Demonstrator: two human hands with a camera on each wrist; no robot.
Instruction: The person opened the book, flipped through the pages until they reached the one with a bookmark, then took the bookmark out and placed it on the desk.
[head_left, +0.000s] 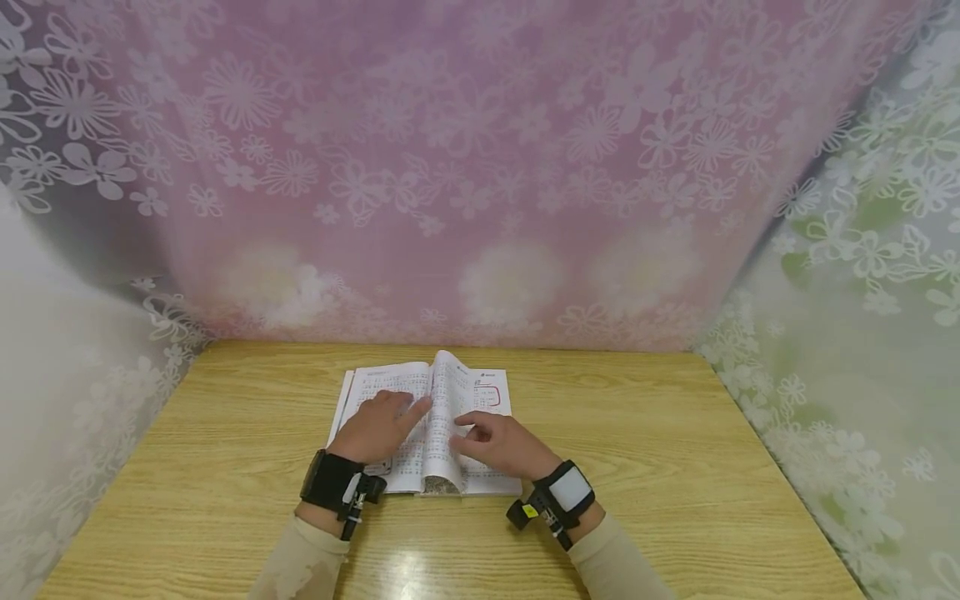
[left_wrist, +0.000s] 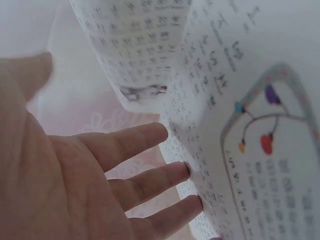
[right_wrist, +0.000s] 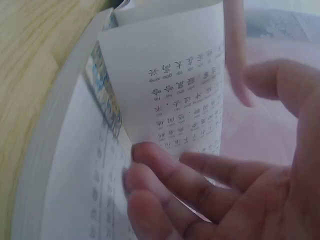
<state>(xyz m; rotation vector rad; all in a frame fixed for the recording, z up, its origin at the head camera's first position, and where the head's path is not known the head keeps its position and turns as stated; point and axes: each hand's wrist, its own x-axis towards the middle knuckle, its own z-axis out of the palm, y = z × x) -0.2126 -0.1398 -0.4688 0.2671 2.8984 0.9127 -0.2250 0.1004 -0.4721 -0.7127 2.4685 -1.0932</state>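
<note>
An open book (head_left: pixel 390 377) with printed text lies on the wooden table. Near its middle a page (head_left: pixel 441 429) stands raised and curved between the two hands. My left hand (head_left: pixel 375 429) rests over the left page, thumb apart; in the left wrist view its straight fingertips touch the paper beside a coloured drawing (left_wrist: pixel 267 142). My right hand (head_left: pixel 506 443) is at the right side of the raised page. In the right wrist view its loosely bent fingers (right_wrist: pixel 155 157) lie against the lower part of that page (right_wrist: pixel 160 50), and the thumb (right_wrist: pixel 275 80) is spread away.
Black straps with small cameras (head_left: pixel 536 508) sit on both wrists. The wooden table (head_left: pixel 637 433) extends around the book. Floral curtains (head_left: pixel 480 208) hang at the back and on both sides.
</note>
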